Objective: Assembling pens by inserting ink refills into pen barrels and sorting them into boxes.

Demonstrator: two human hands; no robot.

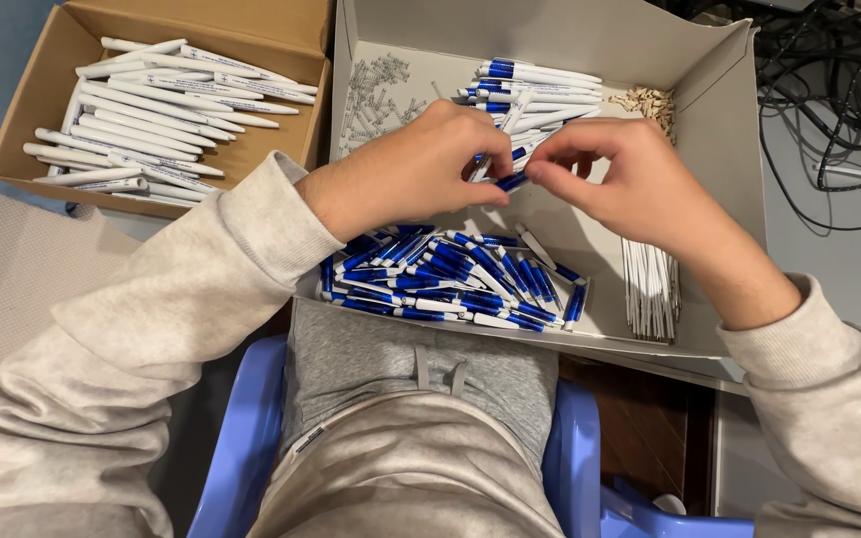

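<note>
Blue-and-white pen part [510, 180], its long axis slanting up toward the grey tray's [719, 120] far right corner, is pinched between left hand [416, 169] and right hand [640, 184] together over the tray's middle, above heaped blue pens [450, 279] near its front edge.

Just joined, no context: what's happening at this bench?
A seated person holds a small blue pen part between the fingertips of the left hand and right hand, over a white box. In the box lie a heap of blue-and-white pen parts, a few assembled pens, thin white refills and springs. A brown box to the left holds white pen barrels.
</note>
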